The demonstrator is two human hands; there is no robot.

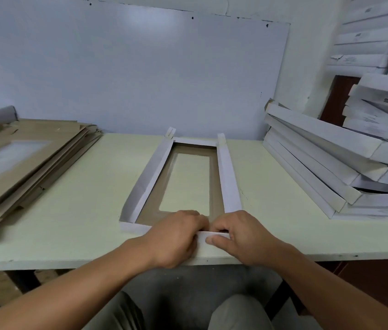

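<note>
Pale surface [69, 210], near edge: my left hand [176, 239] and right hand [238, 236] pinch the carton [228, 177] flap [202, 237] with curled fingers, mid-fold; creasing likely follows.

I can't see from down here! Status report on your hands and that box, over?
Left hand and right hand both pinching near flap of window box. Box flat on table. Nothing in the way, over.
</note>
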